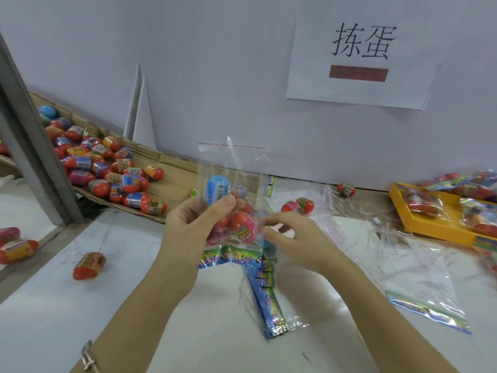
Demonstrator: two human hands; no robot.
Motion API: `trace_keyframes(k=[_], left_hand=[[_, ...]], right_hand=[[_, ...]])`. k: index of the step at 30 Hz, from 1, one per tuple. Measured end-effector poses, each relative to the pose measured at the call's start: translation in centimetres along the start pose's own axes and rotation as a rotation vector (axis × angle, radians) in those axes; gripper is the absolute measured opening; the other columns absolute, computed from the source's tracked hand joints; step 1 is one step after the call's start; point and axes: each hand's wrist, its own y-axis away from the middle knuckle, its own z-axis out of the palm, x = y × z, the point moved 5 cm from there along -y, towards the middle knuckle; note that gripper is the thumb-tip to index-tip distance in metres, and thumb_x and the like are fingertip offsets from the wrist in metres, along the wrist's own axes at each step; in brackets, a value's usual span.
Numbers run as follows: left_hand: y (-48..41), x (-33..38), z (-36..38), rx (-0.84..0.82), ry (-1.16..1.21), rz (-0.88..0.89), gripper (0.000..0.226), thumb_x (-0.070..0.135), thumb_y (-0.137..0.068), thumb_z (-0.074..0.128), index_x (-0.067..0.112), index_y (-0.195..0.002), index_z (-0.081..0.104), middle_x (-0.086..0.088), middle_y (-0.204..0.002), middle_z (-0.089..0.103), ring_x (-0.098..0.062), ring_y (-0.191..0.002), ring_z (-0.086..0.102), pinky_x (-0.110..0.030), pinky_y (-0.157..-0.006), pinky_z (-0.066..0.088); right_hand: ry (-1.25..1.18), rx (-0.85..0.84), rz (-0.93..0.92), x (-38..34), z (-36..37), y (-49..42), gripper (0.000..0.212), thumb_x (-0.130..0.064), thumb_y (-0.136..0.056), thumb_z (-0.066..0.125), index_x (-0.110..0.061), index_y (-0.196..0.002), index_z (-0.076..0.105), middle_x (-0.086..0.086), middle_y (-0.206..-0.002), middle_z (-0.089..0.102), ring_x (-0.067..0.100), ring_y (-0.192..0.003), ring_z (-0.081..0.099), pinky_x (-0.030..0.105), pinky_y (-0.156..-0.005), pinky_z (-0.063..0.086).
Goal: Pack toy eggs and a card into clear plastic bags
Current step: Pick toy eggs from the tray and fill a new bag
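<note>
- Left hand (199, 224): fingers and thumb curled round the clear plastic bag (231, 168), gripping it through the film, held above the white table (67, 319).
- Right hand (290, 235): fingertips drawn together, pinching the film at the bag's right edge.
- Bag contents: a blue egg (217, 189) uppermost, a red egg (239, 222) and others below it, bunched against my left palm. The bag's mouth stands open and upward.
- Printed card (228, 255) shows at the bag's lower end, under the eggs; I cannot tell whether it is inside the film.
- Stack of cards (269, 300) lies on the table beneath my hands.
- Loose egg pile (107, 162) on cardboard, far left.
- Yellow tray (430, 227) with filled bags, far right.
</note>
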Motion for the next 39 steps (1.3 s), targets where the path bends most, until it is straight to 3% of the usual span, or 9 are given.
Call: trace_keyframes(k=[5,10,14,18,23,27,32,35,39], left_hand=[[-0.1,-0.2,-0.3,0.024,-0.01,-0.022,0.027,0.04,-0.05,0.076,0.022,-0.069,0.079,-0.001,-0.075,0.076,-0.012,-0.065,0.071,-0.023,-0.054,0.056],[0.0,-0.3,0.1,-0.017,-0.064,-0.013,0.02,0.038,-0.054,0.075,0.027,-0.071,0.079,0.001,-0.075,0.076,-0.009,-0.062,0.069,-0.018,-0.053,0.054],[0.2,-0.7,0.4,-0.044,-0.151,-0.018,0.035,0.045,-0.052,0.077,0.022,-0.078,0.078,-0.006,-0.078,0.074,-0.012,-0.062,0.067,-0.021,-0.058,0.057],[0.7,-0.9,1.4,-0.133,-0.169,-0.006,0.031,0.042,-0.053,0.076,0.022,-0.077,0.079,-0.006,-0.073,0.075,-0.009,-0.06,0.068,-0.015,-0.052,0.051],[1.1,-1.0,2.1,-0.203,-0.161,-0.003,0.027,0.032,-0.059,0.076,0.021,-0.084,0.079,-0.018,-0.084,0.073,-0.016,-0.069,0.07,-0.018,-0.058,0.054],[1.2,-0.9,2.3,-0.201,-0.144,-0.004,0.024,0.03,-0.058,0.075,0.021,-0.08,0.079,-0.008,-0.08,0.076,-0.011,-0.066,0.072,-0.015,-0.055,0.052],[1.4,-1.0,2.3,-0.212,-0.156,-0.008,0.027,0.034,-0.058,0.076,0.025,-0.083,0.079,-0.005,-0.082,0.077,-0.01,-0.069,0.072,-0.015,-0.057,0.052],[1.4,-1.1,2.3,-0.231,-0.17,-0.001,0.026,0.034,-0.058,0.076,0.026,-0.083,0.079,-0.004,-0.081,0.076,-0.008,-0.066,0.071,-0.014,-0.056,0.051],[1.4,-1.0,2.3,-0.232,-0.189,0.007,0.026,0.036,-0.057,0.076,0.03,-0.082,0.079,-0.001,-0.08,0.076,-0.007,-0.065,0.07,-0.013,-0.056,0.051]], right_hand=[[0.14,0.039,-0.02,0.3,-0.5,0.0,0.026,-0.044,-0.081,0.069,-0.035,-0.105,0.067,-0.016,-0.096,0.061,0.002,-0.087,0.05,0.037,-0.09,0.042],[-0.676,0.449,-0.032,-2.0,-6.2,0.6,0.04,-0.049,-0.076,0.063,-0.019,-0.102,0.059,-0.013,-0.083,0.071,0.001,-0.08,0.067,0.023,-0.075,0.052],[-0.986,0.415,-0.227,-5.1,-10.2,2.4,0.048,-0.053,-0.064,0.069,-0.02,-0.097,0.056,0.0,-0.078,0.072,0.018,-0.067,0.07,0.03,-0.065,0.057],[-0.757,0.408,-0.359,-8.3,-11.3,4.2,0.032,-0.054,-0.08,0.063,-0.025,-0.093,0.061,-0.009,-0.07,0.062,0.011,-0.053,0.055,0.026,-0.048,0.048],[-0.37,0.336,-0.382,-9.3,-10.6,4.6,0.02,-0.028,-0.093,0.058,-0.042,-0.107,0.058,-0.015,-0.089,0.064,0.019,-0.073,0.056,0.03,-0.065,0.051],[-0.515,0.449,-0.363,-8.8,-11.5,4.8,0.035,-0.019,-0.074,0.079,-0.029,-0.101,0.06,-0.007,-0.09,0.069,0.011,-0.083,0.064,0.037,-0.08,0.052],[-0.848,0.386,-0.443,-8.8,-12.3,5.2,0.031,-0.015,-0.068,0.071,-0.021,-0.098,0.067,-0.005,-0.086,0.07,0.019,-0.082,0.066,0.028,-0.073,0.056],[-0.705,0.302,-0.41,-9.2,-12.0,5.3,0.037,-0.015,-0.067,0.075,-0.026,-0.101,0.066,-0.001,-0.088,0.064,0.02,-0.069,0.065,0.029,-0.054,0.056],[-0.354,0.275,-0.292,-9.0,-11.5,5.1,0.033,-0.017,-0.072,0.08,-0.031,-0.094,0.059,-0.008,-0.089,0.064,0.016,-0.068,0.063,0.037,-0.057,0.059]])
